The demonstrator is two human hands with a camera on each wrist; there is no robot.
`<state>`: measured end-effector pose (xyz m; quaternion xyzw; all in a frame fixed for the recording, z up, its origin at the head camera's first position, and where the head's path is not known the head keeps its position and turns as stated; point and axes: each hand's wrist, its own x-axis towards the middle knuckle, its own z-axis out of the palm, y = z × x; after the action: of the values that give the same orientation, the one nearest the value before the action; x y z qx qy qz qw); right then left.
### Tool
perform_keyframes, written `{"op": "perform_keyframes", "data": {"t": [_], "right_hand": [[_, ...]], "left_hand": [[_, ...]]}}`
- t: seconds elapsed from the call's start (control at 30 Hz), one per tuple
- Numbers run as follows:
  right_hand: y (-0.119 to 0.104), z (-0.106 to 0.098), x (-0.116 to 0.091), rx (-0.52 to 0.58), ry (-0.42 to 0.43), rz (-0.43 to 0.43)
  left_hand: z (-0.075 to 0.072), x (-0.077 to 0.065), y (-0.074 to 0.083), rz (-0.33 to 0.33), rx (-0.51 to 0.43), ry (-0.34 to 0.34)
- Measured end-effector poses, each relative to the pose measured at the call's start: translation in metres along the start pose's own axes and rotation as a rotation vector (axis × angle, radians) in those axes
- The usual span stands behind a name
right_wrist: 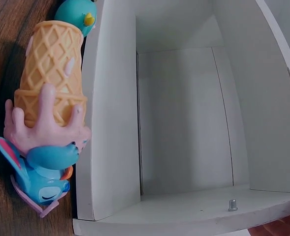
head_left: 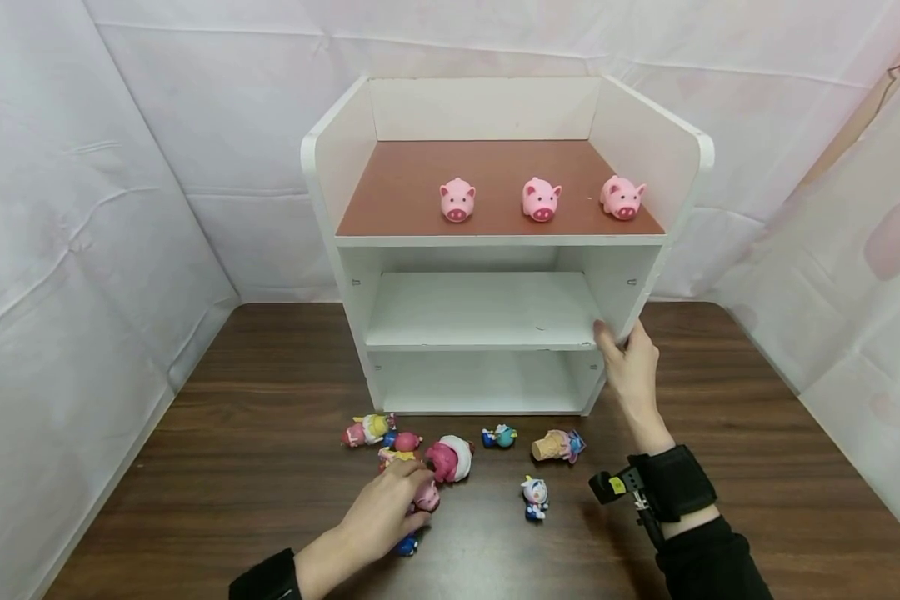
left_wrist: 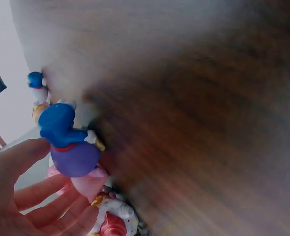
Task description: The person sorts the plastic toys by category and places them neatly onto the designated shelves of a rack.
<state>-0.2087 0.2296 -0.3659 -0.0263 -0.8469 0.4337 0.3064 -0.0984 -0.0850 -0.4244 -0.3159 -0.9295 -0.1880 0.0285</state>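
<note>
Head: right hand grips shelf unit at its side; left hand partly open. Left wrist: it contacts blue-and-purple figurine at tabletop; hold cannot be told; long axis slants, blue end upper left. Right wrist: cone figurine beside shelf unit.

No text, label, brand or number can be read. On the middle board of the white shelf unit is 1 small dark mark, too small to make out. Below and to the right of the shelf unit, 1 yellow patch on a black wrist camera shows no readable lettering.
</note>
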Motion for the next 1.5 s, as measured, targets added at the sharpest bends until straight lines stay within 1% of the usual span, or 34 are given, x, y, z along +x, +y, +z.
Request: {"op": "perform_keyframes", "data": {"t": [0.13,0.27,0.4,0.5,0.63,0.7,0.8,0.9,1.03,1.13,1.23,1.3,1.37,1.5], "right_hand": [[0.000,0.000,0.001,0.002,0.004,-0.001],[0.000,0.000,0.000,0.006,0.005,-0.005],[0.000,0.001,0.000,0.003,0.003,-0.004],[-0.001,0.001,-0.001,-0.002,0.005,-0.006],[-0.002,0.001,0.000,-0.003,0.008,-0.003],[-0.002,0.000,0.000,0.000,0.007,0.000],[-0.002,0.000,0.000,-0.002,0.008,0.001],[-0.002,0.000,0.000,-0.002,0.009,-0.003],[-0.001,0.000,-0.002,-0.003,0.009,-0.006],[0.000,0.000,-0.003,-0.003,0.011,-0.007],[0.001,0.001,-0.003,0.000,0.013,-0.010],[0.001,0.001,-0.003,0.002,0.015,-0.010],[0.002,0.001,-0.003,0.003,0.017,-0.010],[0.001,0.001,-0.003,0.004,0.026,-0.015]], "left_hand": [[0.004,0.001,0.000,0.020,0.038,0.047],[0.007,0.002,0.001,0.006,0.058,0.074],[0.011,0.003,0.001,-0.003,0.052,0.087],[0.013,0.003,-0.001,0.029,0.026,0.094],[0.011,0.004,-0.005,0.111,-0.019,0.070],[0.009,0.005,-0.006,0.144,-0.047,0.045],[0.006,0.006,-0.008,0.164,-0.074,0.004],[0.005,0.006,-0.008,0.162,-0.069,-0.027],[0.005,0.001,-0.008,0.150,-0.046,-0.017],[0.005,-0.003,-0.008,0.116,-0.039,-0.001],[0.006,-0.005,-0.008,0.068,-0.042,-0.007],[0.006,-0.006,-0.008,0.050,-0.044,-0.014],[0.006,-0.006,-0.008,0.045,-0.049,-0.012],[0.007,-0.005,-0.007,0.063,-0.038,0.015]]}}
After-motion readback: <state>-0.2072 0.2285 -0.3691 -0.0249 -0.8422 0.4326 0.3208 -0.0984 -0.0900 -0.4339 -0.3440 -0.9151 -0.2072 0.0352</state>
